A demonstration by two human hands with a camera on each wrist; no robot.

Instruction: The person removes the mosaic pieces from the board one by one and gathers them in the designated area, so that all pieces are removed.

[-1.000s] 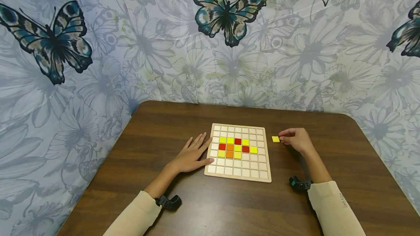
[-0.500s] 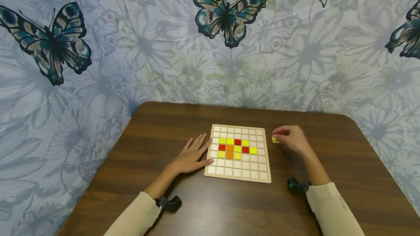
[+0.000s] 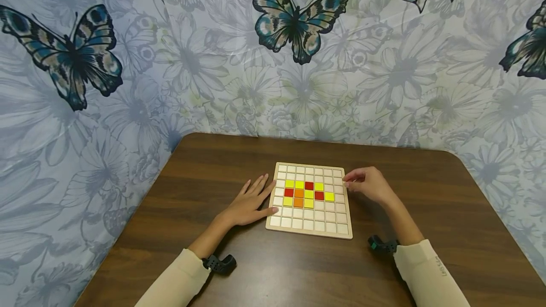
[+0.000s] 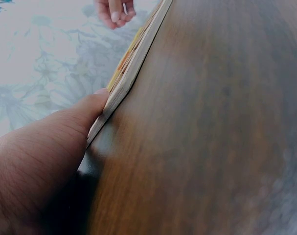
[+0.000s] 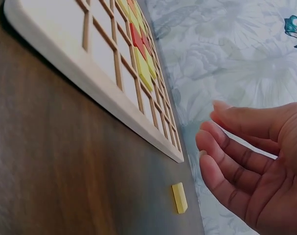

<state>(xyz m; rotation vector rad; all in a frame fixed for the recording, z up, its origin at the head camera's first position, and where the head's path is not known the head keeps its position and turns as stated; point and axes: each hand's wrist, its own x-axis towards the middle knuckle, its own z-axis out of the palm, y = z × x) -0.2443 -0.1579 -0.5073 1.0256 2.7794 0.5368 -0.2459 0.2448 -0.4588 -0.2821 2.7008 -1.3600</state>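
A square wooden grid board [image 3: 308, 234] lies on the table, its pale cells partly filled with yellow, red and orange tiles. My left hand [image 3: 247, 205] rests flat beside its left side, fingers spread, the thumb over the board's edge. At the board's right edge is my right hand [image 3: 370, 185], fingers loosely bent. In the right wrist view, this hand [image 5: 251, 166] shows no tile between thumb and fingers. A loose yellow tile [image 5: 179, 198] lies on the table near the board; the head view does not show it.
The brown table [image 3: 239, 155] stands against a wall hanging [image 3: 213, 84] printed with flowers and butterflies. Black wristbands [image 3: 219, 263] are on both wrists.
My right hand has moved left from beside the yellow tile to the board's right edge, and the tile has gone out of sight in the head view. My left hand stays put.
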